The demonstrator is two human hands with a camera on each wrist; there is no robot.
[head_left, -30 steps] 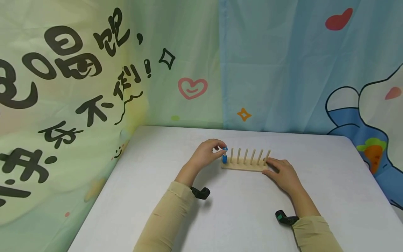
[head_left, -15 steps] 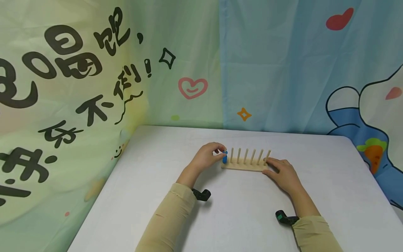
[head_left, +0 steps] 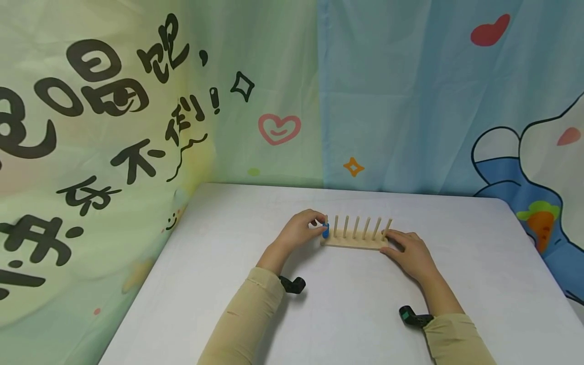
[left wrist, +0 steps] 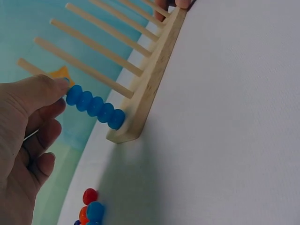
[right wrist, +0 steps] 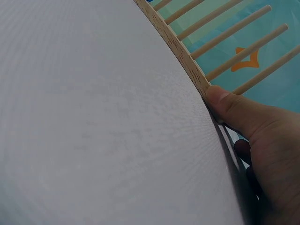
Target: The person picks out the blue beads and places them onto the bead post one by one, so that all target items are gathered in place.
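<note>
A light wooden peg rack (head_left: 353, 243) lies across the table with several upright pegs. Blue beads (left wrist: 96, 107) are stacked on its leftmost peg, reaching down to the base. My left hand (head_left: 298, 229) pinches at the top of this stack with thumb and forefinger; a bit of blue bead (left wrist: 66, 80) shows at the thumb tip, and the bare peg end sticks out past the fingers. At the rack's other end my right hand (head_left: 412, 252) grips the base, its thumb (right wrist: 218, 95) on the front edge and the fingers behind, mostly hidden.
In the left wrist view, loose beads lie on the white table (head_left: 347, 314) left of the rack, among them a red bead (left wrist: 90, 196) and a blue bead (left wrist: 95, 211). Printed curtains (head_left: 388, 101) hang behind and to the left.
My left hand has moved down along the leftmost peg, bringing a blue bead from near its top onto the stack below. My right hand keeps its grip on the rack's end.
</note>
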